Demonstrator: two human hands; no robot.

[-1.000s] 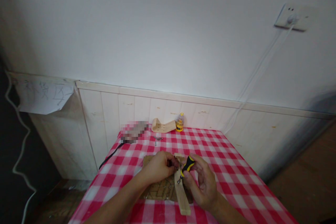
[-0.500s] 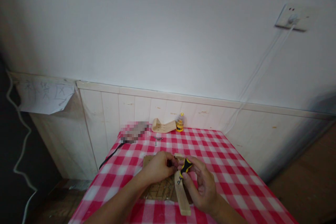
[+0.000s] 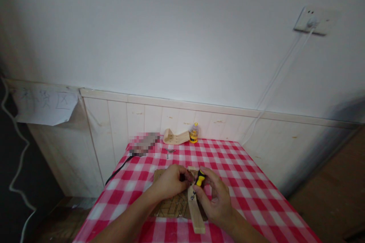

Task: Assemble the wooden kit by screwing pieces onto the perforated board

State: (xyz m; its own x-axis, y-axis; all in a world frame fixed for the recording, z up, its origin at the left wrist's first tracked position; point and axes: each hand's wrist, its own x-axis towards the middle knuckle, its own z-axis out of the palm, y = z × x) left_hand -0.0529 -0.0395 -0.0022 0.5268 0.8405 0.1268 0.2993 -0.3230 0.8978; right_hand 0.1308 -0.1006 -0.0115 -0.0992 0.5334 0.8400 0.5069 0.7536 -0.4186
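My right hand [image 3: 216,198] grips a small screwdriver [image 3: 200,179] with a yellow and black handle, held at a slant. Its metal end points down toward a pale wooden strip [image 3: 196,214], close to a small shiny metal piece. With curled fingers pressed together, my left hand [image 3: 172,182] is at the strip's left edge, just left of the screwdriver. What those fingers pinch is hidden. Beneath the strip lies a brown cardboard sheet [image 3: 171,208] with dark lines on it.
Several loose screws [image 3: 170,151] lie farther back on the red-and-white checked tablecloth [image 3: 239,182]. A curved wooden piece [image 3: 176,137] and a yellow-capped bottle-shaped container [image 3: 194,133] stand by the wall. At the back left is a blurred-out object [image 3: 145,144] with a black strap.
The screwdriver has turned in my right hand, so more of its yellow side shows. My left hand stays at the strip. The whole view has shifted slightly.
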